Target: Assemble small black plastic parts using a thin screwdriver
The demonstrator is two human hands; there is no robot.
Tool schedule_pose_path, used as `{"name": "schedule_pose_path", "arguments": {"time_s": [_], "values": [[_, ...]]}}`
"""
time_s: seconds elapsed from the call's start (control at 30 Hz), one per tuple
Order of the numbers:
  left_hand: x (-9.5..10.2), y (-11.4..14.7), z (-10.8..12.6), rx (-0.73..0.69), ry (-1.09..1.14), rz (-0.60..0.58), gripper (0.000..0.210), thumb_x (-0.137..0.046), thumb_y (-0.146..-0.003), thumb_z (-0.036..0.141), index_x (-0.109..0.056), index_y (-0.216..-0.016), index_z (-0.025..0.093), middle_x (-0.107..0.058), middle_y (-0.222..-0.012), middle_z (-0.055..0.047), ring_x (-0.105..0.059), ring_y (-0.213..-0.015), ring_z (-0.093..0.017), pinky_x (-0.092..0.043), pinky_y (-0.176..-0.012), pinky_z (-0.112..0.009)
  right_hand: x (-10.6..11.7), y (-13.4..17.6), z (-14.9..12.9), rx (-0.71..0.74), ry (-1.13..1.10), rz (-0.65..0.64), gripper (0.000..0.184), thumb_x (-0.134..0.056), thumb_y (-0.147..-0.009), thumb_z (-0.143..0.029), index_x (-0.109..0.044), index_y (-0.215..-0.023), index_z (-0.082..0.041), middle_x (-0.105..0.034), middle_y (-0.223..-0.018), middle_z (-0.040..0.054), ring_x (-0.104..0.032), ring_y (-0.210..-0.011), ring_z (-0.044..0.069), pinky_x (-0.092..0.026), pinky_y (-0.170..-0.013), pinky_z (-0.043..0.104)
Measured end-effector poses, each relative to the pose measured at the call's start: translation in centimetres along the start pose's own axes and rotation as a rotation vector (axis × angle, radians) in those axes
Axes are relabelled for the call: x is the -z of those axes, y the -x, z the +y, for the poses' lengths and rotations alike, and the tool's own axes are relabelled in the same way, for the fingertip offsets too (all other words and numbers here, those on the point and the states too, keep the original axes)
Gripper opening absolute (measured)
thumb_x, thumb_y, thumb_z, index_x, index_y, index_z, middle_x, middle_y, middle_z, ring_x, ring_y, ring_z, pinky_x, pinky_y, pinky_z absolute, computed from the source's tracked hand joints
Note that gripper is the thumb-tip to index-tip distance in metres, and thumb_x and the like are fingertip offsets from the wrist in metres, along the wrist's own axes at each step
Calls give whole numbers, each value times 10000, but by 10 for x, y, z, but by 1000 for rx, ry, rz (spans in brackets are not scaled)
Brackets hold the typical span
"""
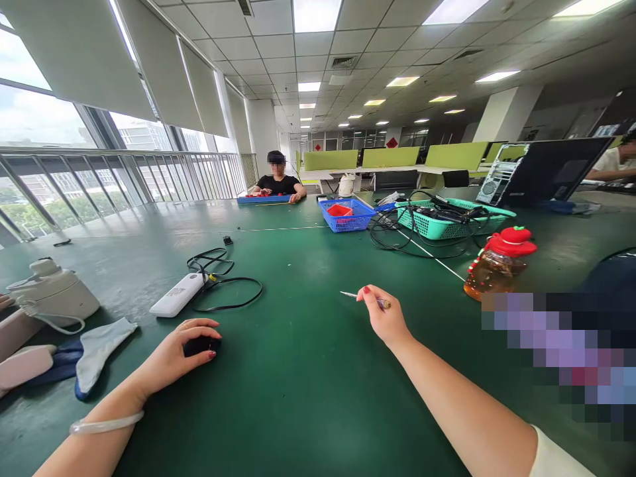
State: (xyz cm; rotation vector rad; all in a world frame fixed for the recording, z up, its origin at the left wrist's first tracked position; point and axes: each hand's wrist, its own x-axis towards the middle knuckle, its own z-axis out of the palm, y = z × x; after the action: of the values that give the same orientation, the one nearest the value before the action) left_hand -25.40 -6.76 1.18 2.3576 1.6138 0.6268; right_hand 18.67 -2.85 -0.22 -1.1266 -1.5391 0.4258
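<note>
I have a slim pointed tool pinched between the thumb and fingers of my right hand, its silver tip aimed left over the green surface, well in from the far edge. My left hand curves over a small dark object, mostly covered; I cannot tell whether it grips or merely rests. Just beyond that hand lie a white device and a black cable. Toward the far edge I see a blue basket and a green basket holding cables; a red-topped bottle stands nearer the right edge. A person sits at the far edge.
</note>
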Motion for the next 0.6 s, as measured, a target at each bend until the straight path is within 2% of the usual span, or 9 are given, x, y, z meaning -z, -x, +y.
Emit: {"name": "schedule_pose_path", "arguments": {"time_s": [0.33,0.47,0.6], "values": [[3,0,-2,5,38,-61,388,-658,-772,558,-722,-1005,254,-700,-1134,-62,-652,-1078,-235,-511,-997,-334,-4,3,0,22,-12,-196,506,-371,-940,-587,-565,-678,-200,-314,-506,-48,-303,-470,111,-263,-495,259],[3,1,-2,15,49,-71,395,-655,-776,557,-719,-1004,241,-699,-1134,-71,-649,-1080,-242,-510,-999,-347,-4,4,-1,38,1,-189,461,-350,-956,-567,-567,-759,-211,-321,-502,-56,-309,-464,114,-264,-486,253],[3,1,-2,8,38,-73,386,-667,-766,556,-720,-979,237,-703,-1121,-72,-652,-1066,-242,-514,-992,-348,-3,3,-2,79,35,-125,506,-338,-959,-556,-469,-616,-208,-332,-507,-41,-318,-473,110,-269,-484,248]]}}
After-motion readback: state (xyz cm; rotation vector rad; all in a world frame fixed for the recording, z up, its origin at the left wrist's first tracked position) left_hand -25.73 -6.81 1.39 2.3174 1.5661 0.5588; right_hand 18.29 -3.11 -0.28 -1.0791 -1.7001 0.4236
